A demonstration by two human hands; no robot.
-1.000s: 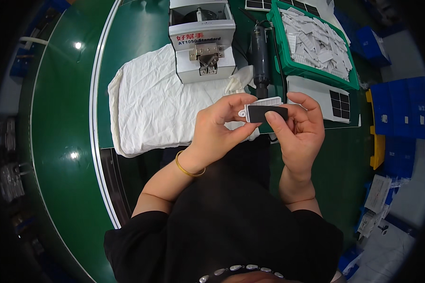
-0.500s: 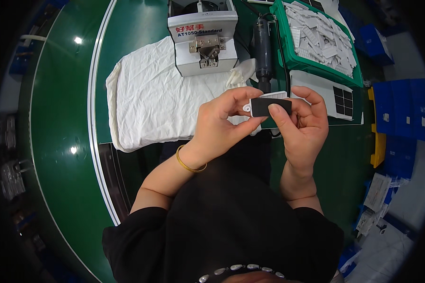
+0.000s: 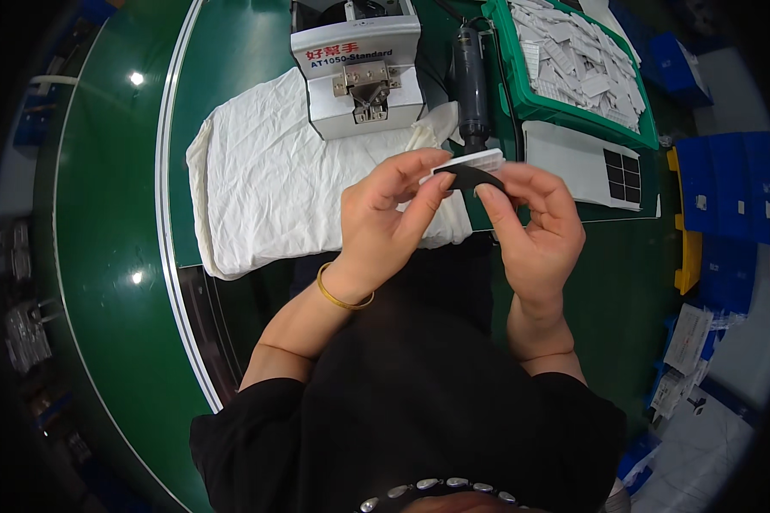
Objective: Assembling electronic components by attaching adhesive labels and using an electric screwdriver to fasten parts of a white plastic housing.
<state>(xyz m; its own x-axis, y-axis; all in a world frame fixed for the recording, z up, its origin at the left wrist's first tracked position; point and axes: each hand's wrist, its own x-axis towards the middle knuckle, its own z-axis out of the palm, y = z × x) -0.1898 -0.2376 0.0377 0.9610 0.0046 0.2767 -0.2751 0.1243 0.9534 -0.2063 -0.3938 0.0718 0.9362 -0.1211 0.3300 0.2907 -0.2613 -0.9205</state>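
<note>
In front of my chest, both hands hold one small flat white plastic piece (image 3: 481,159) and a thin black pad (image 3: 464,177). The pad bows upward in an arch on the near side of the white piece. My left hand (image 3: 383,201) pinches the left ends, its thumb against the pad and its index finger behind the plastic. On the other side, my right hand (image 3: 537,231) presses its thumb to the pad's right end. Its index finger is blurred and reaches behind the white piece. How far the pad touches the plastic is hidden.
A grey tabletop machine (image 3: 364,85) with a metal fitting stands ahead on a white cloth (image 3: 261,184). To its right are a dark cylindrical tool (image 3: 471,90), a green bin (image 3: 573,124) of white pieces, and a white sheet (image 3: 565,162) bearing black rectangles. Blue bins (image 3: 731,184) stand far right.
The black pad lay flat over the white piece and is now bowed between my thumbs. The white piece has tilted, and both hands have shifted slightly left.
</note>
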